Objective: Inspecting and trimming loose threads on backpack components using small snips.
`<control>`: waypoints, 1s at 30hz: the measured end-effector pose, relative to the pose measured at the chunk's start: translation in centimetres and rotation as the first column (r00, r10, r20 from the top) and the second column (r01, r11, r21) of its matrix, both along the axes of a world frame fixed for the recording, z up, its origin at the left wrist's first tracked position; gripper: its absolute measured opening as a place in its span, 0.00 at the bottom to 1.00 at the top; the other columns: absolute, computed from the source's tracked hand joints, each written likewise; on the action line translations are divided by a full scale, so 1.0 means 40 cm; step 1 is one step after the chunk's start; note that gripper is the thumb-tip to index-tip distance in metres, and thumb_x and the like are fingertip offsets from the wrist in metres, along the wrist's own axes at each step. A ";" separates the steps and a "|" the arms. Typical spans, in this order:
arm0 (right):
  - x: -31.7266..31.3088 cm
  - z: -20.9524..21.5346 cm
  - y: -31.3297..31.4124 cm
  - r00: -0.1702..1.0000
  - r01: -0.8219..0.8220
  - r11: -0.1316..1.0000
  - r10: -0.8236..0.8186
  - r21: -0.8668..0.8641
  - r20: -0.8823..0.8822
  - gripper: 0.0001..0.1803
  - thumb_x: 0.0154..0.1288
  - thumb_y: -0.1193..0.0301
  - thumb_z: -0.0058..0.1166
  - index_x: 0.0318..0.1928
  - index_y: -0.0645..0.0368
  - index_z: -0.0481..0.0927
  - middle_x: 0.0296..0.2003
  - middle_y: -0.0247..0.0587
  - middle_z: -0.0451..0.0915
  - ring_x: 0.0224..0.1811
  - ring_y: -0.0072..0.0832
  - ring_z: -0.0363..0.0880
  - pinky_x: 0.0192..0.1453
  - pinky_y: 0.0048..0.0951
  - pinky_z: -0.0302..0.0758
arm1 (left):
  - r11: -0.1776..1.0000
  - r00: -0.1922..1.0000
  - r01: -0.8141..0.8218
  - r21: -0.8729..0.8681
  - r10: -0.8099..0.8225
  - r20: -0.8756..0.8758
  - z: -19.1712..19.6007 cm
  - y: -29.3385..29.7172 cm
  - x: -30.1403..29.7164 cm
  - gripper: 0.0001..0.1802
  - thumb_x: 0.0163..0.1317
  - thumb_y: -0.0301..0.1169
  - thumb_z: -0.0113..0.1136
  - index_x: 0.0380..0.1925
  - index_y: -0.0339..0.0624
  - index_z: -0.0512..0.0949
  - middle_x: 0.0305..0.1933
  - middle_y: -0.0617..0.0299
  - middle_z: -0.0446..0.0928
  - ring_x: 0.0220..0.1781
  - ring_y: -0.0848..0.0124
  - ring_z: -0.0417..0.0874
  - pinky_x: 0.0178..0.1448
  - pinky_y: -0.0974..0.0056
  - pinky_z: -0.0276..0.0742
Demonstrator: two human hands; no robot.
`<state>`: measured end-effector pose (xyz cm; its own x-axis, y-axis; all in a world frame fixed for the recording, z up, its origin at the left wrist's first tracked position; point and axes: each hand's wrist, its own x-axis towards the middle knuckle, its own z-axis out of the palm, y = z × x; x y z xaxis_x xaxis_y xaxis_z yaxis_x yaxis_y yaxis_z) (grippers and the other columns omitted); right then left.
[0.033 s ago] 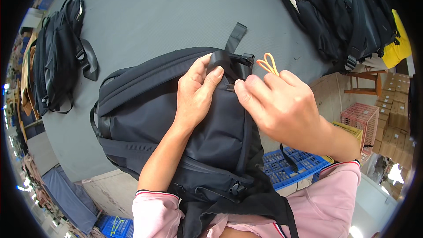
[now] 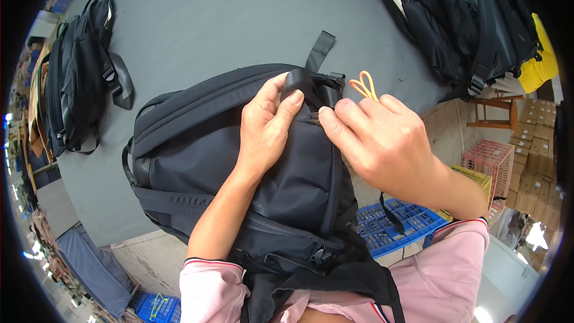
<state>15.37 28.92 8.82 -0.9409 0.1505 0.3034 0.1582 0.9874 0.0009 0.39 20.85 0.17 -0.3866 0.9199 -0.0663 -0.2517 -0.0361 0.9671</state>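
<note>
Head view looks straight down on a black backpack lying at the centre of the frame, half on the grey table and half pulled toward the person's pink-sleeved chest. Left hand lies flat over the pack's upper face, thumb and forefinger closed on the padded top handle. Right hand comes in from the right — its forefinger and thumb are pinched narrow at a small zipper pull just under that handle, while an orange loop sticks up behind the knuckles; whether the fingers hold it I cannot tell.

As for progress, I'd judge the work on the zipper has barely begun — the pull sits right at the top end and the seam below looks closed. Lower buckles and straps appear untouched.

Another black backpack lies at the upper left, a heap of dark bags fills the upper right, and blue crates show below the table edge.
</note>
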 end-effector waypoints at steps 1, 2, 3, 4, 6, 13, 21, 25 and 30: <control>0.002 -0.010 0.005 1.000 0.000 1.000 0.000 0.001 0.001 0.14 0.46 0.74 0.57 0.38 0.62 0.79 0.27 0.34 0.72 0.24 0.27 0.70 0.27 0.27 0.68 | 1.000 1.000 0.000 0.003 0.000 0.005 0.000 -0.001 0.001 0.17 0.68 0.27 0.52 0.53 0.31 0.71 0.45 0.64 0.77 0.46 0.80 0.75 0.52 0.74 0.71; 0.004 -0.020 0.010 0.999 0.014 0.997 -0.017 -0.073 -0.039 0.15 0.47 0.74 0.58 0.39 0.62 0.79 0.28 0.35 0.73 0.25 0.28 0.72 0.28 0.27 0.68 | 1.000 1.000 0.001 0.006 -0.001 0.009 0.000 -0.001 0.002 0.17 0.67 0.28 0.53 0.53 0.31 0.71 0.45 0.64 0.77 0.46 0.80 0.75 0.52 0.74 0.71; 0.006 -0.025 0.014 0.996 0.023 0.989 -0.035 -0.148 -0.079 0.15 0.48 0.74 0.58 0.39 0.62 0.79 0.29 0.36 0.74 0.25 0.30 0.73 0.28 0.28 0.68 | 1.000 1.000 -0.001 0.006 0.001 0.009 0.000 -0.001 0.001 0.17 0.67 0.28 0.53 0.53 0.31 0.71 0.45 0.64 0.77 0.46 0.80 0.75 0.52 0.74 0.71; 0.012 -0.025 0.016 0.996 0.022 0.989 -0.034 -0.148 -0.079 0.15 0.48 0.74 0.58 0.39 0.62 0.79 0.29 0.36 0.74 0.25 0.30 0.73 0.28 0.28 0.68 | 1.000 1.000 -0.002 -0.017 0.002 -0.021 0.001 -0.001 0.000 0.16 0.67 0.28 0.53 0.53 0.31 0.72 0.45 0.65 0.77 0.46 0.80 0.75 0.52 0.74 0.71; 0.023 -0.021 0.016 0.995 0.067 0.974 -0.081 -0.218 -0.058 0.14 0.50 0.75 0.58 0.40 0.62 0.79 0.31 0.37 0.75 0.26 0.32 0.74 0.28 0.29 0.69 | 0.999 0.999 -0.005 -0.041 0.003 -0.051 0.002 -0.002 0.000 0.16 0.67 0.28 0.53 0.53 0.32 0.72 0.45 0.65 0.77 0.46 0.81 0.75 0.52 0.74 0.71; 0.015 0.007 0.020 0.998 0.046 0.974 -0.056 -0.221 -0.037 0.14 0.49 0.78 0.55 0.40 0.62 0.79 0.30 0.37 0.74 0.26 0.31 0.75 0.28 0.29 0.68 | 1.000 1.000 -0.015 0.002 0.015 -0.001 0.000 0.002 0.000 0.16 0.67 0.27 0.53 0.53 0.31 0.72 0.45 0.65 0.77 0.46 0.81 0.74 0.53 0.74 0.70; -0.001 0.018 0.015 0.999 0.024 0.993 -0.021 -0.115 0.027 0.12 0.49 0.76 0.54 0.37 0.62 0.79 0.30 0.36 0.74 0.27 0.27 0.75 0.29 0.27 0.68 | 1.000 1.000 -0.012 0.015 0.012 -0.008 -0.007 0.002 -0.002 0.17 0.67 0.27 0.53 0.53 0.31 0.71 0.45 0.65 0.77 0.47 0.80 0.75 0.54 0.74 0.70; -0.005 0.028 0.009 0.998 0.022 0.996 -0.017 -0.081 0.053 0.12 0.49 0.74 0.54 0.37 0.62 0.79 0.29 0.36 0.73 0.28 0.26 0.74 0.29 0.27 0.68 | 1.000 1.000 -0.011 0.015 0.011 0.002 -0.007 0.002 -0.001 0.17 0.67 0.28 0.53 0.53 0.31 0.71 0.46 0.64 0.77 0.48 0.80 0.75 0.54 0.73 0.70; -0.009 0.033 0.012 0.993 0.022 0.999 -0.016 -0.047 0.115 0.12 0.48 0.73 0.54 0.36 0.61 0.78 0.30 0.35 0.73 0.28 0.26 0.74 0.30 0.26 0.68 | 1.000 1.000 -0.009 0.017 0.009 0.012 -0.009 0.002 -0.001 0.17 0.67 0.28 0.53 0.54 0.31 0.71 0.46 0.64 0.78 0.48 0.79 0.75 0.54 0.73 0.70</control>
